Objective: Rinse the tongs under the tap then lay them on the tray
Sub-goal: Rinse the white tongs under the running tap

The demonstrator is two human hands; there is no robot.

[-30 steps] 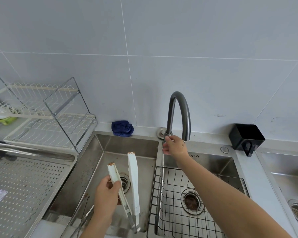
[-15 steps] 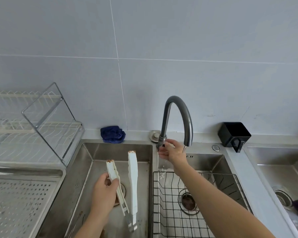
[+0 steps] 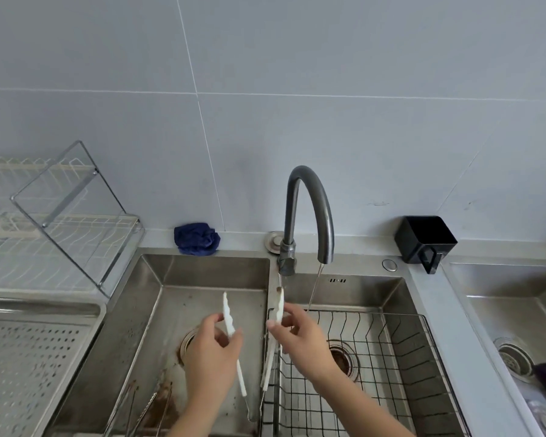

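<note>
Right hand (image 3: 300, 337) has left the tap (image 3: 309, 216) and now pinches the right arm of the white tongs (image 3: 276, 313); left hand (image 3: 213, 351) pinches the left arm. Tongs held spread, lower centre, over the sink divider; thin water stream just right of them. Perforated tray (image 3: 29, 367) lower left.

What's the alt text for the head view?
Both hands, left hand and right hand, hold white plastic tongs spread open over a double steel sink. A thin stream runs from the dark curved tap just right of them.
</note>
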